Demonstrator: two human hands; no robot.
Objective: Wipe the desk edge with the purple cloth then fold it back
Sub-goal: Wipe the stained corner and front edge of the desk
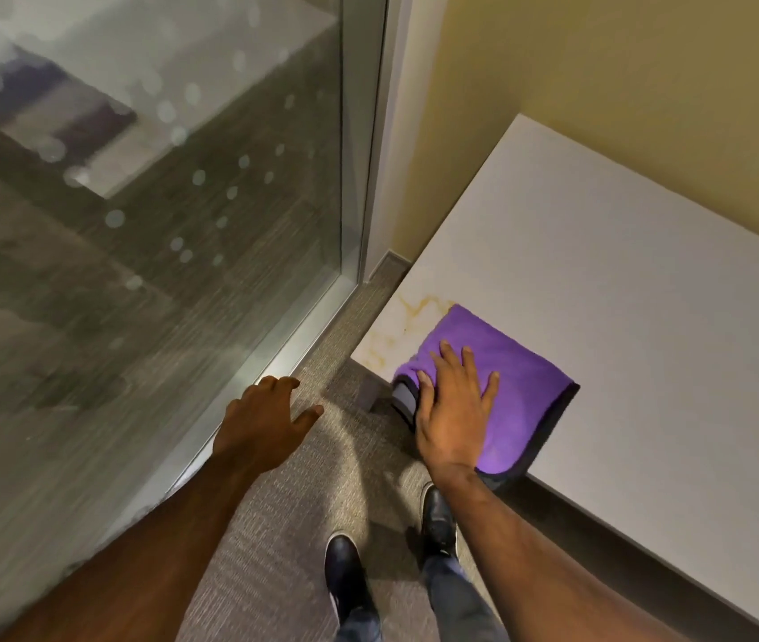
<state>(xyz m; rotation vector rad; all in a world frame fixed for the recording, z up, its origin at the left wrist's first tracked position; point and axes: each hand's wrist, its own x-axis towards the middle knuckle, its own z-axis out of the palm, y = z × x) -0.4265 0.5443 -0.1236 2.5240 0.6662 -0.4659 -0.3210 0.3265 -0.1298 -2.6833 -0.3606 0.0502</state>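
Observation:
A purple cloth [516, 377] with a dark hem lies folded on the near corner of the white desk [646, 294], part of it hanging over the front edge. My right hand [454, 405] presses flat on the cloth, fingers spread, thumb over the hanging part. Yellowish stain marks [407, 326] show on the desk corner just beyond the cloth. My left hand [266, 419] hovers over the carpet left of the desk, fingers apart, holding nothing.
A glass wall [146, 224] with a metal frame [368, 178] runs along the left. A yellow wall [599, 62] stands behind the desk. Grey carpet [285, 525] covers the floor, and my two black shoes [345, 567] stand near the desk's front edge.

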